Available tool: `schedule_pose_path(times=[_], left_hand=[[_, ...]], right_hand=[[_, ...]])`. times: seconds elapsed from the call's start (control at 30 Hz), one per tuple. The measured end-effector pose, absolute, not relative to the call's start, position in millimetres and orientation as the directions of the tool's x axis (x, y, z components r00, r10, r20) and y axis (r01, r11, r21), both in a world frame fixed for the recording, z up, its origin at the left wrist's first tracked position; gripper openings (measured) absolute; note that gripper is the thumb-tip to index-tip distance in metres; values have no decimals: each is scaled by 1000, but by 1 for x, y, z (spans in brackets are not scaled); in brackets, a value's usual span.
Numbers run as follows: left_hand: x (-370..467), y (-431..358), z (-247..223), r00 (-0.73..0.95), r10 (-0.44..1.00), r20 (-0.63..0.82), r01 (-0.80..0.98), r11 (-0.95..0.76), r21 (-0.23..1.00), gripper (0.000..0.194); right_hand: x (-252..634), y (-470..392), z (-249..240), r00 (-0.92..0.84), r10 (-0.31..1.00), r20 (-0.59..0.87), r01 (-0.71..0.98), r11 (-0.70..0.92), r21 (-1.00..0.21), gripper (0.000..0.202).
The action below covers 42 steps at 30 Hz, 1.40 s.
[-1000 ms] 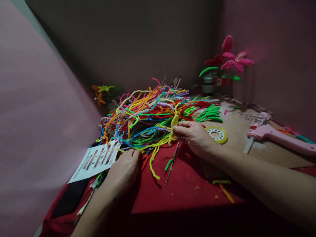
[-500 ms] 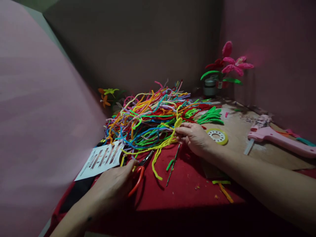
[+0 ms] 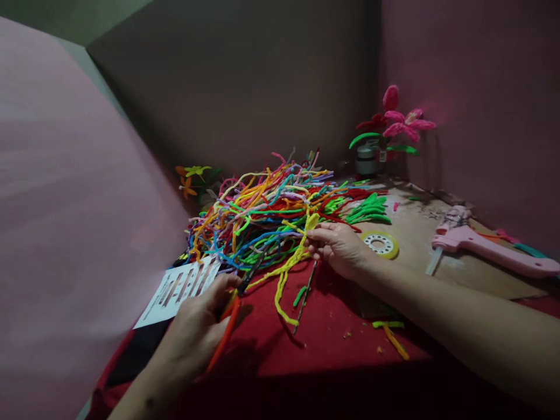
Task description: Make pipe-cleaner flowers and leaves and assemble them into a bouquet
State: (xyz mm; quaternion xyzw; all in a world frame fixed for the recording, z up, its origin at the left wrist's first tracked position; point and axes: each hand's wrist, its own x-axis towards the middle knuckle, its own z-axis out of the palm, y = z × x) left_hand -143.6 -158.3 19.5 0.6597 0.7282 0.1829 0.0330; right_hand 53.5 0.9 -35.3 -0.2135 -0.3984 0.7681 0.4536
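Note:
My left hand grips a pair of scissors by its orange-red handles. The dark blades point up and to the right, toward the pile. Between the thumb and fingers of my right hand is a yellow pipe cleaner piece, with a looped, leaf-like top and several strands hanging below. One strand curls down over the red cloth. Right behind both hands lies a tangled heap of multicoloured pipe cleaners. A thin dark twisted stem and a short green piece lie beneath my right hand.
At the right, a pink glue gun rests on a brown board, near a yellow tape roll. Green leaf pieces lie behind. Pink flowers stand at the back right. A printed card is at the left.
The scissors have swung more upright, and their blades now reach nearer the pile. My right hand keeps its pinch on the yellow piece. The view has shifted slightly.

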Motion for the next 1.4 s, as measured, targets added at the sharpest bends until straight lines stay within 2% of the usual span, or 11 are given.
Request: schedule_pose_path(times=[0.13,0.27,0.47,0.77,0.87,1.03,1.23,1.4], left_hand=[[-135,-143,8,-37,995,97,995,28,93,31],[-123,-131,7,45,995,86,999,-45,-7,36],[-104,-120,5,109,988,109,994,-109,0,36],[-97,-114,4,175,981,79,985,-174,-20,44],[-95,-115,4,153,987,51,988,-153,-9,39],[-89,-115,7,83,996,-31,988,-86,-129,29],[-87,-117,7,18,988,-154,962,-59,-268,26],[-94,-119,-1,21,987,-159,967,-60,-249,22]], right_hand=[[55,-1,-31,-549,835,16,-517,-324,-792,11],[57,-5,-26,-620,785,11,-505,-388,-771,10],[58,-10,-25,-739,672,-32,-432,-510,-744,6],[58,-13,-25,-742,670,-29,-412,-490,-768,5],[56,-13,-27,-740,672,-36,-384,-467,-797,2],[56,-15,-27,-758,650,-47,-361,-479,-800,6],[54,-18,-30,-763,640,-87,-301,-472,-829,4],[52,-15,-36,-732,674,-102,-289,-441,-850,7]])
